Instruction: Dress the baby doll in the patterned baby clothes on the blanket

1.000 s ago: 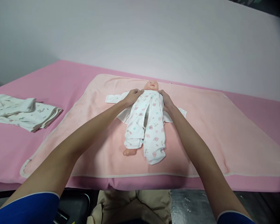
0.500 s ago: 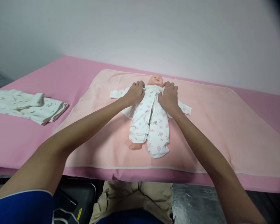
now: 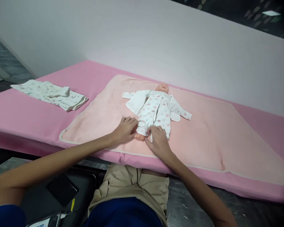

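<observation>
A baby doll (image 3: 163, 88) lies face up, head toward the wall, in printed white pants (image 3: 153, 108) and a white top (image 3: 140, 100) spread open at its sides. The doll's bare foot (image 3: 139, 137) sticks out of the leg on the left. My left hand (image 3: 126, 128) is at the outer side of that leg's cuff, its fingers curled against the fabric. On the inner side, my right hand (image 3: 158, 140) has its fingers closed on the same cuff and partly covers the other leg. The second foot is out of sight.
Under the doll lies a peach blanket (image 3: 191, 145) on a pink padded table (image 3: 82, 74) against a white wall (image 3: 137, 41). Folded printed baby clothes (image 3: 52, 96) rest at the left. Below the front edge, a black chair (image 3: 82, 181) holds a dark flat item (image 3: 62, 189).
Both hands have moved down from the doll's shoulders to the cuff of its left-side leg. The view has tilted, and the opened sides of the top now show.
</observation>
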`<state>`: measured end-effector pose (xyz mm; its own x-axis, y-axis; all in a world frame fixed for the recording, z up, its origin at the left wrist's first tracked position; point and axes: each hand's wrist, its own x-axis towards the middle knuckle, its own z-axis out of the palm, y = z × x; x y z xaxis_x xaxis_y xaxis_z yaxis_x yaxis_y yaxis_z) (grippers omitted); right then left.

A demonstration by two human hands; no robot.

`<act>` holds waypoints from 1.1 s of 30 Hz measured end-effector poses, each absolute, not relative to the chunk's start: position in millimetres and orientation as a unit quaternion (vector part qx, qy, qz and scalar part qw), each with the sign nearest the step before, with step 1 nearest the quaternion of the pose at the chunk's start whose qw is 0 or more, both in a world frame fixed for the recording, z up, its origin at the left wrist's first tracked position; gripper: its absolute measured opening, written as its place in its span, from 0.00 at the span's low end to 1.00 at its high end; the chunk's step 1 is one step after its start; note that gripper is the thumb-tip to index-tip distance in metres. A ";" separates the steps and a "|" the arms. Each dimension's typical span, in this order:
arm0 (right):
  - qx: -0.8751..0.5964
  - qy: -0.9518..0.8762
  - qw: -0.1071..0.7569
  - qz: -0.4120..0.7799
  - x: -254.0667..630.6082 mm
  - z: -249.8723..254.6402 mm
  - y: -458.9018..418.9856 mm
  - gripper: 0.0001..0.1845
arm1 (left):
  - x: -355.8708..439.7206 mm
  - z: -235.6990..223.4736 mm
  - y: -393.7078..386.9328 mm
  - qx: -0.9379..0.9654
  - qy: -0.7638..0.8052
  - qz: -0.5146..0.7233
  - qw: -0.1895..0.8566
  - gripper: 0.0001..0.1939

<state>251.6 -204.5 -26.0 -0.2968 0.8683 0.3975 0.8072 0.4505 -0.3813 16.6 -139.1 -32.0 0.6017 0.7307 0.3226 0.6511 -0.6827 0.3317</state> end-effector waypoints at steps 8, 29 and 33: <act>-0.564 -0.727 0.380 0.096 243.7 -16.9 -230.0 0.09 | 24.7 -16.4 -171.3 0.811 0.463 0.307 0.185 0.08; -0.582 -0.727 0.364 0.026 241.6 -38.1 -258.8 0.08 | 16.4 -14.7 -207.6 0.871 0.439 0.220 -0.002 0.09; -0.550 -0.764 0.337 -0.006 258.5 -35.9 -272.4 0.07 | 8.1 -9.2 -221.5 0.889 0.418 0.188 -0.019 0.16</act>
